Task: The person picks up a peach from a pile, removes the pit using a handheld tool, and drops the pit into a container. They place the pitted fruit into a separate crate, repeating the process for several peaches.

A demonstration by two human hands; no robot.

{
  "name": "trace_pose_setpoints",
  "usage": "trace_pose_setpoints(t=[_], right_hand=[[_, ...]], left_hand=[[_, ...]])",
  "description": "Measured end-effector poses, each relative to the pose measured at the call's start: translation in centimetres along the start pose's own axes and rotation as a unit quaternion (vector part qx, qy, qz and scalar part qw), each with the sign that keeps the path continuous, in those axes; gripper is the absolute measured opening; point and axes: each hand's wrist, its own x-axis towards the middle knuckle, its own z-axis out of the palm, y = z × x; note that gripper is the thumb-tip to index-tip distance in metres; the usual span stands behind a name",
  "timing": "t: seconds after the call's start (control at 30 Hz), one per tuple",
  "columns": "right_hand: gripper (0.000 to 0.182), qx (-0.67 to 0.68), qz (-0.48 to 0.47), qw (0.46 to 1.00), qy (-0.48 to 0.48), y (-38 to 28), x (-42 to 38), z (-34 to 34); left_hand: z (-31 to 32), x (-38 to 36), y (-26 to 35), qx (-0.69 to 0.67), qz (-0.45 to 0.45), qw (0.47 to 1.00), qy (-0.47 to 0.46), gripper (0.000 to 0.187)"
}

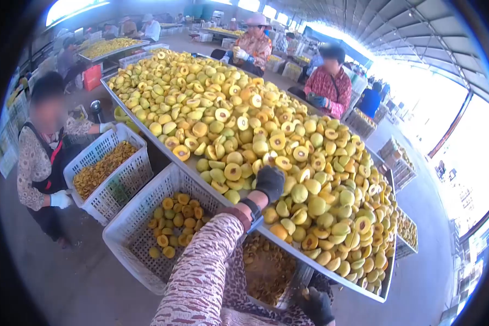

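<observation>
My left hand (pixel 270 183), in a dark glove with a watch at the wrist, reaches over the table's near edge into a heap of halved apricots (pixel 244 122). Its back faces me, and the fingertips are hidden among the fruit. Many halves are yellow-green, some with the brown pit showing. Low at the right, my right hand (pixel 316 305), also gloved, is curled beside my lap. A small pale bit shows at its fingers, too small to name. Between my arms sits a container of brown pits (pixel 266 271).
Left of my arm stands a white crate (pixel 127 239) partly filled with apricot halves. A co-worker (pixel 49 146) at the left holds a crate of brown pieces (pixel 106 168). Two more people (pixel 252 46) sit across the metal-edged table (pixel 331 271). Stacked crates (pixel 396 163) stand at the right.
</observation>
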Motion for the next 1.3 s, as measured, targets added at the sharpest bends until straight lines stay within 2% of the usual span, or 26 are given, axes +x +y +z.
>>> trace_pose_setpoints(t=[0.13,0.2,0.23,0.27,0.33,0.37,0.43,0.47,0.53,0.6,0.67,0.7,0.77,0.8,0.83,0.87,0.93,1.0,1.03,1.1,1.13,1.17,1.2,1.23,1.27,1.3], right_hand=[[0.01,0.098,0.102,0.989,-0.034,-2.3,-0.7,0.2],[0.013,0.473,0.231,0.85,-0.018,-2.5,-0.9,2.1],[0.017,0.256,0.074,0.962,0.06,-0.6,-1.2,4.0],[0.017,0.256,0.082,0.959,0.088,-1.4,-0.4,3.0],[0.017,-0.082,-0.162,0.983,-0.029,-2.8,2.0,0.6],[0.017,-0.077,-0.153,0.985,-0.019,-3.3,2.5,0.1],[0.021,0.157,-0.016,0.987,0.023,-4.3,3.3,-0.2],[0.021,0.161,-0.011,0.986,0.027,-4.7,3.7,-0.6],[0.019,0.202,-0.014,0.975,0.093,-4.8,4.6,-1.2],[0.018,0.235,0.011,0.968,0.084,-3.8,5.3,0.1],[0.016,0.525,0.154,0.826,0.131,-5.2,7.1,-0.6],[0.016,0.528,0.159,0.823,0.135,-5.9,7.8,-1.9],[0.015,0.68,0.281,0.676,0.046,-7.2,8.1,-4.1],[0.015,0.682,0.285,0.671,0.049,-6.7,8.3,-3.7],[0.012,0.642,0.236,0.727,0.062,-5.7,8.5,-2.7],[0.015,0.687,0.21,0.694,0.052,-5.8,8.5,-2.7],[0.022,0.784,0.23,0.575,0.035,-6.5,8.8,-3.0],[0.022,0.726,0.238,0.643,0.047,-8.1,8.9,-4.2],[0.019,0.687,0.252,0.68,0.053,-8.0,8.9,-3.8],[0.015,0.605,0.24,0.755,0.078,-8.5,8.6,-3.6],[0.013,0.561,0.206,0.795,0.101,-8.8,8.2,-3.5],[0.013,0.568,0.214,0.789,0.094,-8.5,7.5,-2.6],[0.012,0.486,0.143,0.856,0.106,-8.0,6.9,-1.6],[0.01,0.396,0.068,0.908,0.116,-7.5,6.4,-0.7],[0.01,0.402,0.073,0.906,0.111,-7.3,6.0,0.2],[0.01,0.386,0.076,0.914,0.096,-7.2,5.8,1.1]], left_hand=[[-2.3,-0.9,1.0,-0.011,-0.013,1.0,-0.023,0.028],[-2.3,-2.2,0.1,-0.102,-0.029,0.993,-0.056,0.044],[-2.0,-2.8,-0.3,-0.144,-0.03,0.987,-0.066,0.051],[-1.1,-3.3,-0.7,-0.174,-0.023,0.982,-0.065,0.056],[3.0,-5.1,-1.9,-0.258,0.004,0.965,0.039,0.05],[2.7,-5.2,-2.0,-0.255,0.017,0.966,0.032,0.05],[1.5,-6.0,-2.0,-0.483,-0.103,0.869,0.008,0.036],[0.7,-6.5,-1.9,-0.481,-0.099,0.871,0.002,0.036],[-2.0,-6.8,-1.4,-0.621,-0.101,0.775,-0.053,0.028],[-5.7,-8.2,1.7,-0.625,-0.075,0.773,-0.078,0.025],[-7.2,-9.6,4.2,-0.569,0.06,0.793,-0.208,0.031],[-7.3,-10.4,5.5,-0.567,0.062,0.793,-0.215,0.031],[-7.2,-12.8,7.7,-0.617,0.09,0.741,-0.249,0.035],[-8.1,-13.3,8.2,-0.616,0.089,0.739,-0.257,0.035],[-9.3,-13.8,8.7,-0.71,0.036,0.657,-0.251,0.038],[-10.7,-14.5,9.3,-0.789,-0.024,0.564,-0.242,0.041],[-11.5,-16.3,10.3,-0.844,-0.071,0.492,-0.202,0.049],[-9.0,-19.1,10.3,-0.82,-0.123,0.528,-0.181,0.048],[-6.0,-20.3,9.8,-0.788,-0.115,0.587,-0.147,0.047],[-8.0,-20.4,10.8,-0.905,-0.209,0.326,-0.177,0.046],[-7.8,-20.4,10.5,-0.9,-0.225,0.33,-0.176,0.046],[-7.5,-20.6,10.2,-0.894,-0.218,0.361,-0.151,0.046],[-7.0,-21.1,10.0,-0.887,-0.209,0.392,-0.124,0.045],[-6.0,-21.7,9.7,-0.838,-0.184,0.506,-0.093,0.045],[-5.0,-22.3,9.3,-0.769,-0.169,0.613,-0.058,0.045],[-6.3,-21.9,9.6,-0.797,-0.156,0.578,-0.077,0.045]])
